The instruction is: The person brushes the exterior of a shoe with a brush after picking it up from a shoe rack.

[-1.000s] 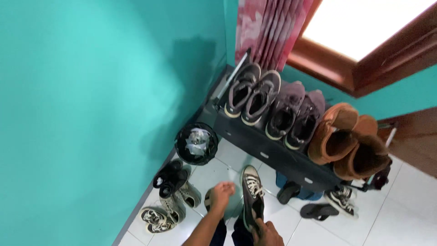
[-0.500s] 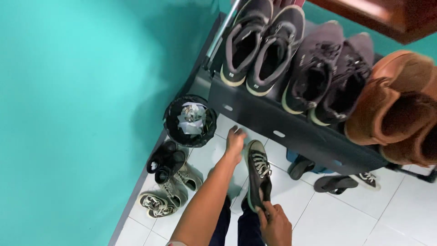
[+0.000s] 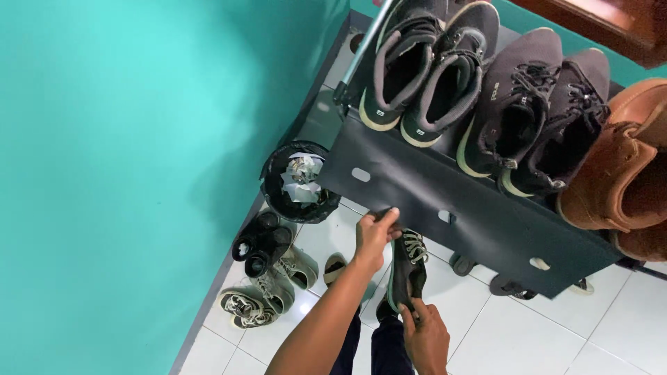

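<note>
My left hand [image 3: 375, 232] grips the bottom edge of the dark flap [image 3: 445, 201] that hangs over the front of the shoe rack, and the flap is lifted outward. My right hand [image 3: 425, 337] holds a dark lace-up sneaker [image 3: 407, 269] by its heel, toe pointing under the flap. On top of the rack stand a pair of black high-tops [image 3: 425, 66], a pair of dark grey sneakers [image 3: 535, 111] and tan boots [image 3: 622, 173].
A black waste bin [image 3: 299, 182] with crumpled paper stands left of the rack against the turquoise wall [image 3: 139, 153]. Several shoes [image 3: 265, 274] lie on the white tile floor [image 3: 514, 340] along the wall. A sandal [image 3: 507, 286] peeks out below the flap.
My left hand has reached forward, taken hold of the flap's bottom edge and lifted it. The sneaker in my right hand has moved toward the rack. The camera has moved closer.
</note>
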